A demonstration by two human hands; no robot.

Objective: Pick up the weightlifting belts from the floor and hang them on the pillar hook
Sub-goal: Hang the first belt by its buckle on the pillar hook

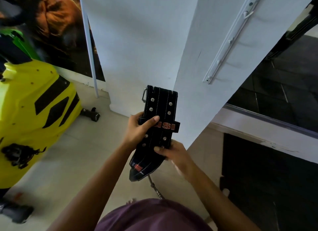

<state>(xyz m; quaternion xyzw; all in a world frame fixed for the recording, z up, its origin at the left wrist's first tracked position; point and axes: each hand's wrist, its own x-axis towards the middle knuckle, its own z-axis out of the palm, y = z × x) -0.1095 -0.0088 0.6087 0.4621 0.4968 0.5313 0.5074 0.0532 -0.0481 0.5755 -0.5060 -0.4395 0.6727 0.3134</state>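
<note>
A black leather weightlifting belt (160, 108) with white stitching, silver rivets and red lettering is held upright in front of the white pillar (194, 58). My left hand (139, 127) grips its left edge at mid-height, thumb across the front. My right hand (173, 153) holds it lower down on the right. A metal buckle shows at the belt's top left. A white rail of hooks (230, 40) runs up the pillar's right face, above and right of the belt, with nothing hanging on it. A thin strap (154, 187) dangles below the belt.
A yellow and green machine housing (34, 113) stands at the left on the beige tiled floor (86, 153). A large poster (56, 24) covers the wall behind it. A mirror (284, 93) and a dark cabinet (266, 179) are on the right.
</note>
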